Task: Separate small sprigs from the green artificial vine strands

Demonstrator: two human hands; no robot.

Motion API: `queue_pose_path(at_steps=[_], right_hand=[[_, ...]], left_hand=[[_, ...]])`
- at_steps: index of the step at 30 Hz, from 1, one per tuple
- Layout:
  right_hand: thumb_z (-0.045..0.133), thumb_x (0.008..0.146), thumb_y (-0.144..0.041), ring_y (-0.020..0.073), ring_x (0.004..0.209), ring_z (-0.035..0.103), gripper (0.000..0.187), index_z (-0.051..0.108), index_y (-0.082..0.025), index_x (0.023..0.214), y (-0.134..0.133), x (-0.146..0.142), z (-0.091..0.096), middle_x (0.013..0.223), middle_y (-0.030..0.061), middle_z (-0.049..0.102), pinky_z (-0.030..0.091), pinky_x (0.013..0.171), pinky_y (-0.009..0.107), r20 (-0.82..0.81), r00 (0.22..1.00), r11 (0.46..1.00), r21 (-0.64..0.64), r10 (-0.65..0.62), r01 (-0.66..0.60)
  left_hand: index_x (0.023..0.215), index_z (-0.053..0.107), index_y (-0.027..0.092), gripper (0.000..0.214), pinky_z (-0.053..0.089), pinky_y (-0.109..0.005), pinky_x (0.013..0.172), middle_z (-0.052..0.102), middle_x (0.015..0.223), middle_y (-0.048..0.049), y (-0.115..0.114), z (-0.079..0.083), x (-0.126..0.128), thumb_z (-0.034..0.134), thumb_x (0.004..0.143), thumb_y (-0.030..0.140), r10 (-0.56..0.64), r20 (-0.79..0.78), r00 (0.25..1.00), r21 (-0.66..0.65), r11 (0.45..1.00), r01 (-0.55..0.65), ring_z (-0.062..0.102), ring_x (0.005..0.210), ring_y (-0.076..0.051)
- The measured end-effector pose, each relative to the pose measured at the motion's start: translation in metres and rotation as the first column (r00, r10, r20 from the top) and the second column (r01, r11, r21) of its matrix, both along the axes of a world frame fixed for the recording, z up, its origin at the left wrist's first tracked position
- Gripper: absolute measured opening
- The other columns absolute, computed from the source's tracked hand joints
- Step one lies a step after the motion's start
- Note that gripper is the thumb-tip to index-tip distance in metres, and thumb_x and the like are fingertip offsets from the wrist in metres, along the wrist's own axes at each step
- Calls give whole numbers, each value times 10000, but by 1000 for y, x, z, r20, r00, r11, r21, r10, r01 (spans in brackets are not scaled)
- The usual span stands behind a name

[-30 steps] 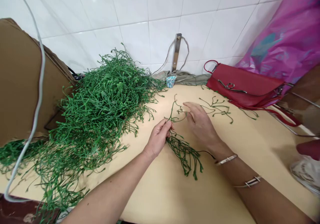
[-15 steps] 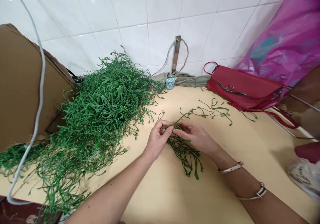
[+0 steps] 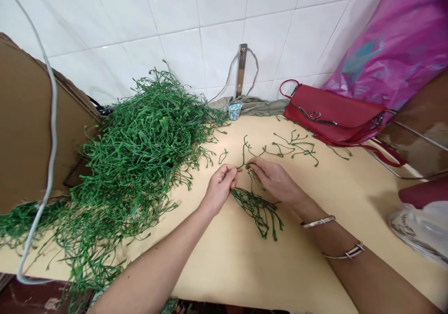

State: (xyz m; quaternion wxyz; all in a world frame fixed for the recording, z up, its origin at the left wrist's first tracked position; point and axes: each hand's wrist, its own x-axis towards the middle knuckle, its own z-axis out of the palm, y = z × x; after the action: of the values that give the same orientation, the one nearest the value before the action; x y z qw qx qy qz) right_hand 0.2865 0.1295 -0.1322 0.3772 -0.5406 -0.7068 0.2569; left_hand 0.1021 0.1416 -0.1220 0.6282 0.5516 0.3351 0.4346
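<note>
My left hand (image 3: 220, 189) pinches the top of a bundle of green plastic sprigs (image 3: 259, 209) that fans out toward me on the beige table (image 3: 245, 267). My right hand (image 3: 275, 179) meets it fingertip to fingertip, pinching a single green sprig (image 3: 244, 151) whose stem points away from me. Both hands are closed on the stems near the table's middle. A large heap of the same green sprigs (image 3: 136, 146) lies to the left.
A few loose sprigs (image 3: 296, 146) lie beyond my right hand. A red handbag (image 3: 329, 115) and pink plastic sheet (image 3: 392, 48) sit at the back right, a brown cardboard box (image 3: 24, 118) at left with a grey cable (image 3: 52, 132) hanging, a small cup (image 3: 234, 110) by the tiled wall.
My right hand drew back from the loose sprigs with one sprig and met my left hand at the top of the bundle; that sprig's stem now stands upright.
</note>
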Motion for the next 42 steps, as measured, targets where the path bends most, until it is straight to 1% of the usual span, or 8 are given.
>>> queue_pose_path(at_steps=[8,14,19,26,31,34,38,42], right_hand=[[316,1028,-371,103,921,481,421,600,-90,896,-2,-3,0,953,88,579,380,866,230,172,985,984,169,18,-47],[382,1007,-250,125,873,375,325,615,-88,849,-4,-5,4,963,91,567,248,859,282,346,934,964,264,-85,-11],[382,1011,-219,92,737,329,319,541,-62,783,-4,-10,3,817,83,540,182,752,266,372,912,971,220,-175,97],[384,957,-170,58,682,355,235,518,-67,794,5,-17,3,798,55,553,221,684,201,321,900,955,75,-296,288],[386,972,-283,80,617,327,316,520,-73,776,12,34,3,705,75,521,220,647,219,267,776,812,49,-571,581],[428,928,-310,182,997,517,353,663,-96,1082,13,38,2,1107,128,612,386,897,298,214,761,790,138,-612,597],[436,925,-402,262,1387,353,524,617,-163,1355,9,10,7,1458,76,442,198,1215,487,63,881,861,252,-470,442],[439,927,-589,158,1102,574,580,704,-100,1090,1,-10,10,1175,115,614,444,1046,318,-140,990,998,44,-35,41]], left_hand=[[1104,553,137,551,326,-225,564,447,745,23,6,1,5,665,807,588,39,-250,967,66,998,-23,398,601,-85],[862,535,165,245,404,-244,652,610,761,-7,8,19,10,547,973,383,61,-487,871,219,974,54,626,716,-138],[707,446,164,343,303,-255,648,528,659,15,14,16,14,547,985,337,153,-531,834,295,955,13,453,646,-117],[738,483,158,341,269,-252,591,416,631,30,25,1,11,507,985,392,30,-425,904,214,975,68,360,608,-105],[762,547,140,395,291,-239,579,474,669,12,14,-4,12,568,930,497,-44,-280,959,182,978,98,388,609,-90],[828,573,132,442,347,-216,602,547,781,-13,16,-6,15,594,887,569,-10,-158,987,143,989,33,447,655,-83],[834,558,131,497,378,-196,640,537,794,-3,21,-7,16,690,809,610,57,-29,998,86,995,-54,470,673,-68],[746,474,146,552,356,-195,606,471,692,26,20,-6,16,779,734,606,68,41,997,58,996,-70,449,635,-68]])
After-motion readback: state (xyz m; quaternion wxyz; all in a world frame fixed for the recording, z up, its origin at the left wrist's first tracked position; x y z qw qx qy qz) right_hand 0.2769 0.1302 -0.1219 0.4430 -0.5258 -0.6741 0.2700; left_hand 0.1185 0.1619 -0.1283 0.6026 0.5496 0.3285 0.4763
